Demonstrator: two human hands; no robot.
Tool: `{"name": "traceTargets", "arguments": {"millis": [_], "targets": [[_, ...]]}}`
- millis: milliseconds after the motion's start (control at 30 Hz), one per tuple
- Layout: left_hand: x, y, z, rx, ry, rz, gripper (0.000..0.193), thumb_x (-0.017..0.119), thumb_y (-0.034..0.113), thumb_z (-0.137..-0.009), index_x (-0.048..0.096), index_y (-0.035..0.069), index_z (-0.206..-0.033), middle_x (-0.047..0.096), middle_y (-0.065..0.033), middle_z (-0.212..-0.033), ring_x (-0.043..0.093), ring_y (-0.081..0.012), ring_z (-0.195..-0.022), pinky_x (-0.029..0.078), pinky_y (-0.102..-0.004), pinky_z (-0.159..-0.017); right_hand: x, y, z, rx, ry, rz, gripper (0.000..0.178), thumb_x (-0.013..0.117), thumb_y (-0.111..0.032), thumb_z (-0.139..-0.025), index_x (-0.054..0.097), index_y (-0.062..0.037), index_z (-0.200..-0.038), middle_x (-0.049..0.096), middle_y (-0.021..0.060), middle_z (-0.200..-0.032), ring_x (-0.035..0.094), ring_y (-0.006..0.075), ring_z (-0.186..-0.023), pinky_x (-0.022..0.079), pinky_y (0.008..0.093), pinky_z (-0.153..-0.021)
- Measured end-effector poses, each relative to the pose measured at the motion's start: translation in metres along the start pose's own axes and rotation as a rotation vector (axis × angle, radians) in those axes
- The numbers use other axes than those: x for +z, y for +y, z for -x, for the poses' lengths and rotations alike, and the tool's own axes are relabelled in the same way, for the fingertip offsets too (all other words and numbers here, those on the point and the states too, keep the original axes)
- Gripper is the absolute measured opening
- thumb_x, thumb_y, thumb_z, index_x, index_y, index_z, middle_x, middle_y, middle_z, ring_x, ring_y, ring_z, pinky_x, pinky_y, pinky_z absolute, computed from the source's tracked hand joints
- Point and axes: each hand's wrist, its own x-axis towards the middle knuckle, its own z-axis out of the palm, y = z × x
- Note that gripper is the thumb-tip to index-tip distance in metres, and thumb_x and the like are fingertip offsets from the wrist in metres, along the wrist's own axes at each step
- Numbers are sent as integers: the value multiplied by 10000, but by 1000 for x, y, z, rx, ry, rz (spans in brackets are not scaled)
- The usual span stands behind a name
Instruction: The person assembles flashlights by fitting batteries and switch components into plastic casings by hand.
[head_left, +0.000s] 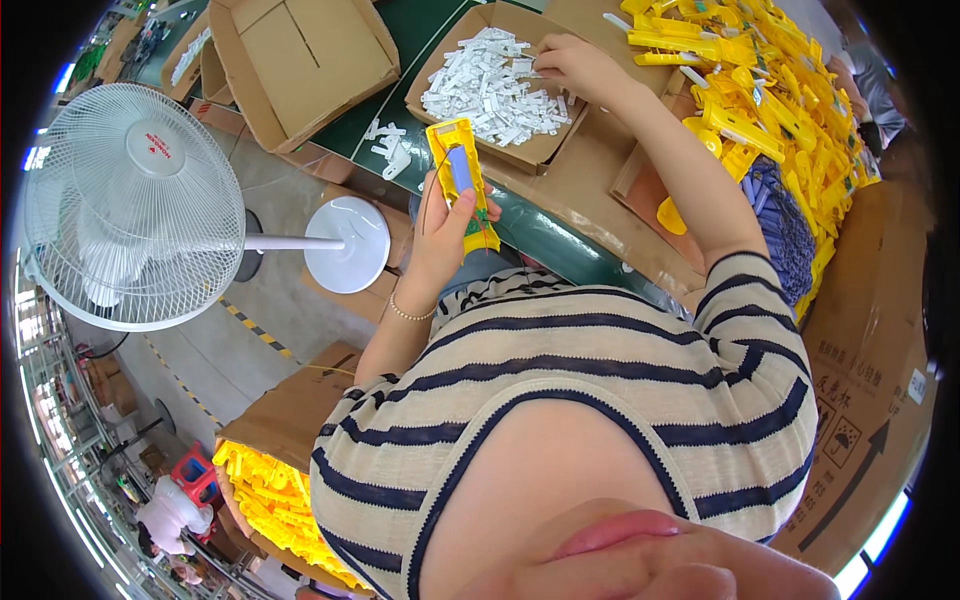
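Yellow casing [475, 165], blue cylinder [460, 170] inside, left hand [445, 222] gripping, right hand [577, 68] at white parts [490, 90] beyond, hold unclear, red-lettered fan [150, 185] left of casing

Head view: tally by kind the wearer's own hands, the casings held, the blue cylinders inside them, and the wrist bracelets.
Hands (left hand, right hand): 2
Held yellow casing: 1
Blue cylinder: 1
Beaded bracelet: 1
Total: 5

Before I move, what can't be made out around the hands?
All in the head view:
Left hand: most fingers, hidden behind the yellow casing.
Right hand: whether it pinches any white pieces, too small to tell.
Cardboard box: its bottom, covered by those pieces.
Yellow parts: lower layers, buried under upper ones.
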Motion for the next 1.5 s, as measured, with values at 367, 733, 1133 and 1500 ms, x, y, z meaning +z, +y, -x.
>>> {"name": "traceTargets", "arguments": {"millis": [367,733,1133,1500], "targets": [[33,8,-22,96,-114,-278,285,473,139,-950,378,13,-1187,556,-99,-999,575,-133,-794,482,-277,-715,-72,-95,89,-101,541,-737,147,630,2,-796,647,-19,-940,668,97,-886,652,210,-813,511,271,-702],[61,-4,-28,-53,-253,-387,307,506,150,-927,384,3,-1168,549,-89,-870,576,-142,-751,485,-289,-655,-76,-101,102,441,323,-1074,152,661,-87,-808,557,-9,-886,648,82,-698,630,116,-640,475,235,-584],[42,8,-38,-457,-506,104,474,468,321,-919,395,18,-1276,578,-150,-1030,612,-180,-780,532,-305,-683,-62,-72,112,296,9,-1102,182,551,-143,-896,619,-2,-991,624,28,-816,570,78,-734,451,223,-643],[77,-1,-73,-101,-115,334,485,472,261,-941,378,-9,-1333,504,-169,-1259,546,-233,-1094,443,-343,-927,-31,-101,106,707,698,-1559,156,554,-97,-881,477,-17,-991,590,42,-730,529,60,-565,408,199,-480]]}}
